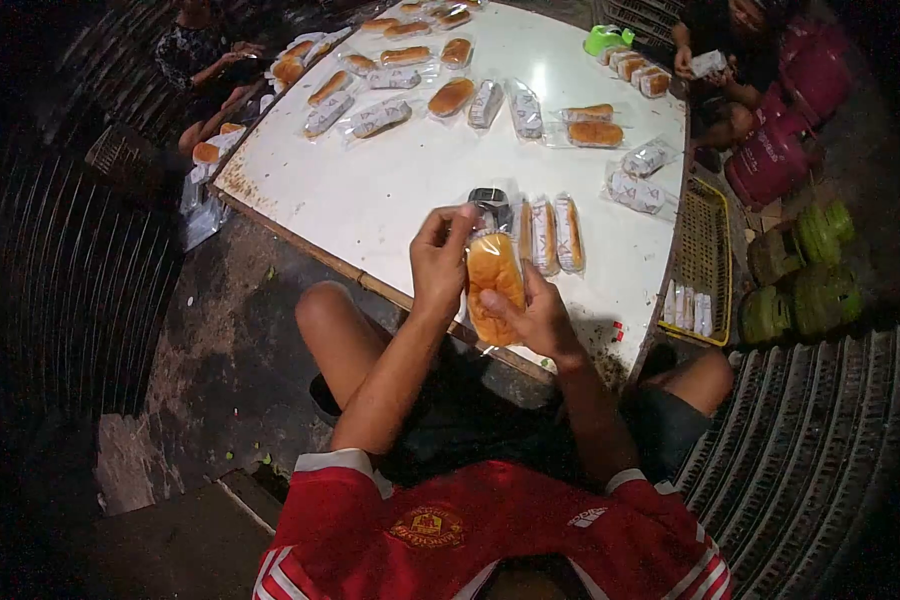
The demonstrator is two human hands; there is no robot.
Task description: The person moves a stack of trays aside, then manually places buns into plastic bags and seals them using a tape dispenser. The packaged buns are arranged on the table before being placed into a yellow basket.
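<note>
I hold a golden bread roll in a clear plastic bag point(494, 288) over the near edge of the white table point(390, 190). My left hand point(440, 262) grips the bag's upper left side, fingers at its open top. My right hand point(538, 316) supports the roll from the lower right. Just beyond the bag, three wrapped rolls point(550, 236) lie side by side on the table, and a small dark object point(488, 197) sits at the bag's top.
Several wrapped rolls point(452, 97) are spread across the far half of the table. A yellow crate point(703, 262) stands at the right edge. Another person point(725, 60) sits at the far right holding a packet; a second person point(205, 60) sits far left. Green and pink bags point(800, 270) lie to the right.
</note>
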